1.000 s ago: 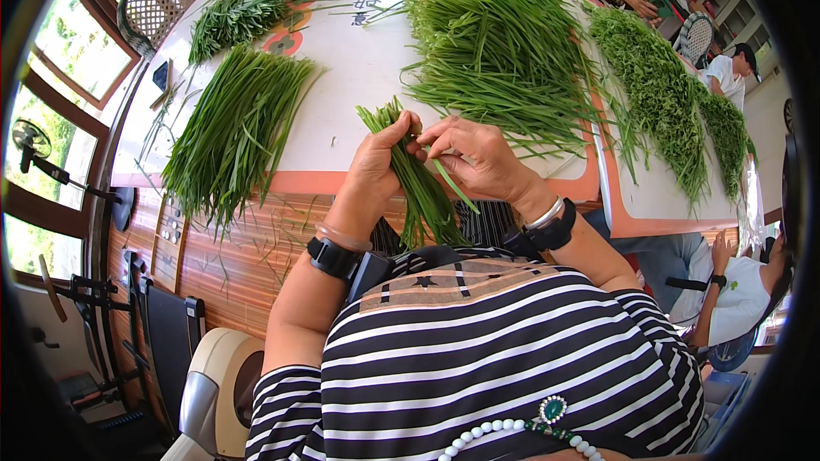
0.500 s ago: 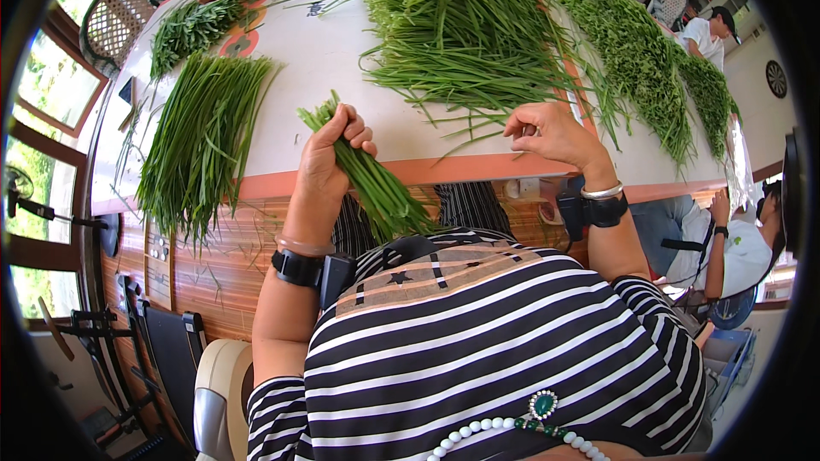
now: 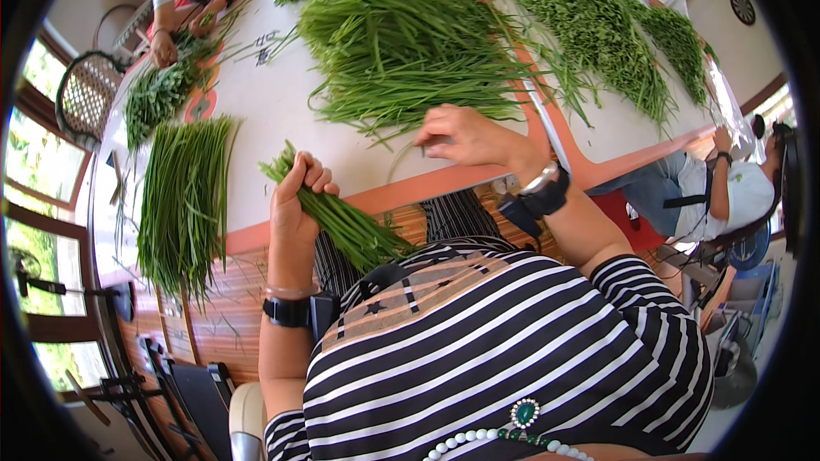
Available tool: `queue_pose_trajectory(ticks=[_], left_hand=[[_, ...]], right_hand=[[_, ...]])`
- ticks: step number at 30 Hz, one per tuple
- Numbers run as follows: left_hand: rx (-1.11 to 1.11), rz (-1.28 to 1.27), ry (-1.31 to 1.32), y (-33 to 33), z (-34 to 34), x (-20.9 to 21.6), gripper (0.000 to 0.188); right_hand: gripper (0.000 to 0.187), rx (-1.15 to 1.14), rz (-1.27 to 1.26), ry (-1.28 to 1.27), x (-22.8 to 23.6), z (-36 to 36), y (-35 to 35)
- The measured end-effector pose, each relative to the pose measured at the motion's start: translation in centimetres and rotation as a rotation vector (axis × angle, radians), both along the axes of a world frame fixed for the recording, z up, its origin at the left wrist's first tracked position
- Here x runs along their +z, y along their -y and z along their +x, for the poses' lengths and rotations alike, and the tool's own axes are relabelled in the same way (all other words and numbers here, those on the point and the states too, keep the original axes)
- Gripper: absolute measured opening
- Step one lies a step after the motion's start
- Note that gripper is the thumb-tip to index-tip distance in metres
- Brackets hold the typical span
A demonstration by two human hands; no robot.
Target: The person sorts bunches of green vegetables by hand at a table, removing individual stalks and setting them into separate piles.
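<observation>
My left hand (image 3: pixel 295 198) is closed round a bunch of garlic chives (image 3: pixel 352 229). Their pale ends stick up past the thumb, and the green leaves slant down over my lap. My right hand (image 3: pixel 471 142) is at the table's near edge with its fingers pinched together. A thin, pale chive stalk (image 3: pixel 398 160), smeared by motion, curves from its fingertips. Just beyond that hand lies a big heap of garlic chives (image 3: pixel 397 43). Left of my left hand, a neatly lined-up pile of chives (image 3: pixel 184 201) hangs over the table edge.
The white table (image 3: pixel 256 141) has an orange border. Leafy greens (image 3: pixel 589 30) are heaped at the right. At the far left a co-worker's hands (image 3: pixel 164 47) touch another heap of greens (image 3: pixel 154 94). A person in white (image 3: pixel 705 192) sits at the right.
The view has shifted, showing more of the far-left co-worker. My right hand has moved left, toward my left hand, and a stalk now trails from its fingers. My left hand keeps its bunch.
</observation>
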State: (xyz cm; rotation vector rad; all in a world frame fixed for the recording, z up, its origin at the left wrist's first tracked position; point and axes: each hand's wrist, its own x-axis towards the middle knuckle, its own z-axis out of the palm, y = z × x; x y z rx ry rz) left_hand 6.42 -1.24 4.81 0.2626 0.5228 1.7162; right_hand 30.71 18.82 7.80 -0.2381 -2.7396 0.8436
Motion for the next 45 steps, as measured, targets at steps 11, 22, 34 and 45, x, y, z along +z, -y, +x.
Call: queue_pose_trajectory(ticks=[11,22,34,45], left_hand=[[0.013,-0.014,-0.08,-0.1,0.1,0.3,0.014],[0.102,-0.066,0.087,-1.4,1.7,0.8,0.018],[0.148,-0.028,-0.047,-1.3,2.0,0.4,0.021],[0.128,-0.172,-0.228,-2.5,3.8,2.7,0.018]], right_hand=[[0.018,-0.032,0.038,-0.073,1.5,-1.6,-0.3],[0.01,-0.337,0.219,-0.21,3.1,-1.6,-0.4],[0.006,-0.399,0.09,-0.271,2.4,-5.6,-1.4],[0.013,-0.236,-0.026,-0.403,3.5,-8.7,3.9]])
